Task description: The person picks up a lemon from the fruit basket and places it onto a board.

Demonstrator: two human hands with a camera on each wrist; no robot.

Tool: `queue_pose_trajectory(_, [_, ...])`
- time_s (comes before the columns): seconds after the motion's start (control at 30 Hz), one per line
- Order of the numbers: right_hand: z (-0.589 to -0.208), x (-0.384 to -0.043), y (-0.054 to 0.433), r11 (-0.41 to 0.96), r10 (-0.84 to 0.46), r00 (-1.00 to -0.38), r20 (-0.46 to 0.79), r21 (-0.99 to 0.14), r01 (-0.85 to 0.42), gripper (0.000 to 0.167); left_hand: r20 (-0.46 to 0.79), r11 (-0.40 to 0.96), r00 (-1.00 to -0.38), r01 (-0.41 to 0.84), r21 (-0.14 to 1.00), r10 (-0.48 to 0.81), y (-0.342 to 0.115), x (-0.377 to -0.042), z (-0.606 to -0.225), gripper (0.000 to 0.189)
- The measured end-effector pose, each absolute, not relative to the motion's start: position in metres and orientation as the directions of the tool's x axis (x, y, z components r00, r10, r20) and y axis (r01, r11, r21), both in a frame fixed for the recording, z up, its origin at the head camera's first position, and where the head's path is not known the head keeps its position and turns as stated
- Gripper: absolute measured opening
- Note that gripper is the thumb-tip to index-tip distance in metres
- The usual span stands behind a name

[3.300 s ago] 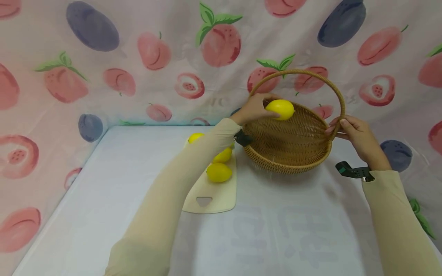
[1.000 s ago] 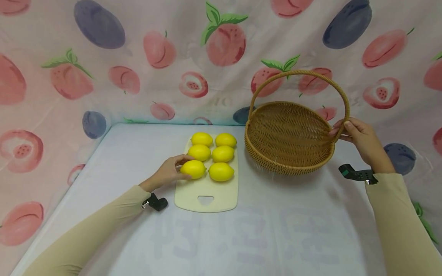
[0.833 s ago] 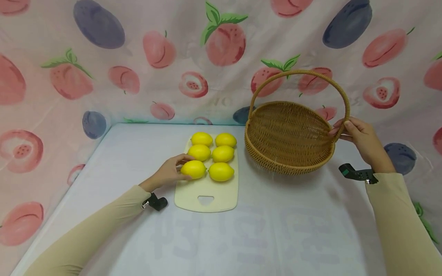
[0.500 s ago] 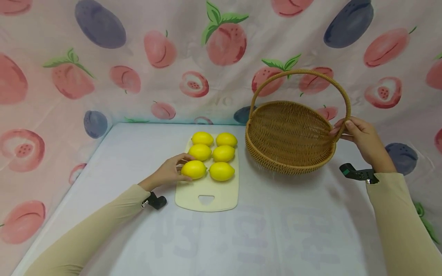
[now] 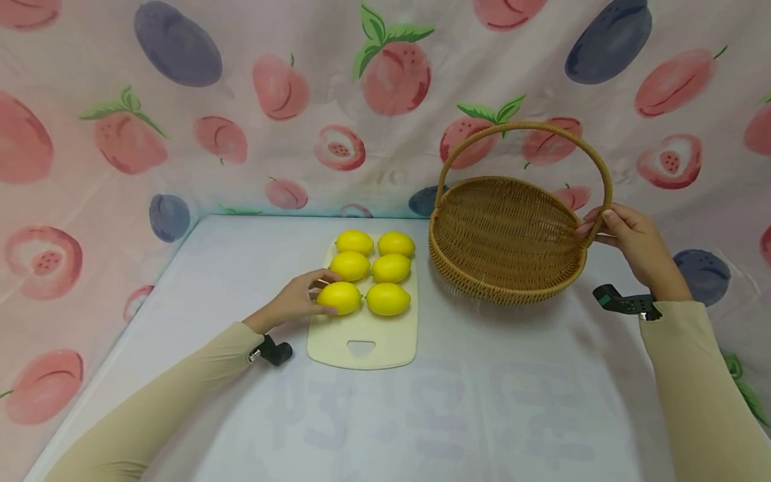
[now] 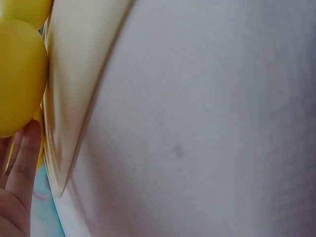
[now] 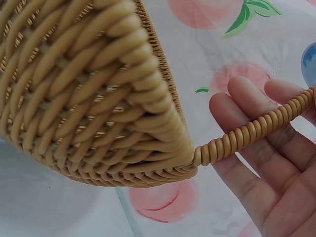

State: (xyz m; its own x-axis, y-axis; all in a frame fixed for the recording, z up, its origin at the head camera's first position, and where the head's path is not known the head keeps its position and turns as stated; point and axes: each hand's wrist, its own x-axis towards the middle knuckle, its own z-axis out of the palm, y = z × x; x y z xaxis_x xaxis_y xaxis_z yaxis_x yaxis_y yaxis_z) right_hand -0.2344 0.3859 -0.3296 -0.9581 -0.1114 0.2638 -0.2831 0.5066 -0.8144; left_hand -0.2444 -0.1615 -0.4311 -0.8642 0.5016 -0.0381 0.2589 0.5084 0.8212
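Observation:
Several yellow lemons lie in two columns on a cream cutting board (image 5: 361, 358). The front left lemon (image 5: 340, 298) is between the thumb and fingers of my left hand (image 5: 295, 298), which holds it from its left side. In the left wrist view that lemon (image 6: 22, 79) fills the upper left, with fingers (image 6: 23, 168) against its end. A woven wicker basket (image 5: 506, 234) is tipped with its opening toward me. My right hand (image 5: 632, 241) grips the base of its arched handle (image 5: 524, 126). The right wrist view shows fingers (image 7: 237, 106) behind the wrapped handle (image 7: 252, 136).
A white cloth covers the table (image 5: 421, 415). Behind it hangs a fruit-print curtain (image 5: 241, 187), close to the back of the basket. The cutting board's cut-out grip faces me. Small black cameras sit on both wrists.
Around three seconds ago my left hand held a lemon over the basket; it has since moved down and left to the cutting board. In the last second both hands hardly move.

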Motion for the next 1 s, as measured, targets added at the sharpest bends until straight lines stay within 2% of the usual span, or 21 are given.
queue_pose_trajectory(0.27, [-0.3286, -0.2342, 0.3858, 0.507, -0.11, -0.957, 0.27, -0.813, -0.287, 0.033, -0.028, 0.512, -0.884, 0.245, 0.823, 0.467, -0.1606, -0.2418, -0.4283, 0.057])
queue_pose_trajectory(0.63, [-0.3285, -0.2332, 0.386, 0.483, -0.128, -0.951, 0.28, -0.82, -0.307, 0.032, -0.018, 0.521, -0.881, 0.263, 0.812, 0.472, -0.1635, -0.2448, -0.432, 0.06])
queue_pose_trajectory(1.0, [-0.3287, -0.2312, 0.3857, 0.483, -0.137, -0.948, 0.288, -0.816, -0.318, 0.032, -0.043, 0.545, -0.874, 0.262, 0.796, 0.484, -0.1575, -0.2413, -0.4317, 0.055])
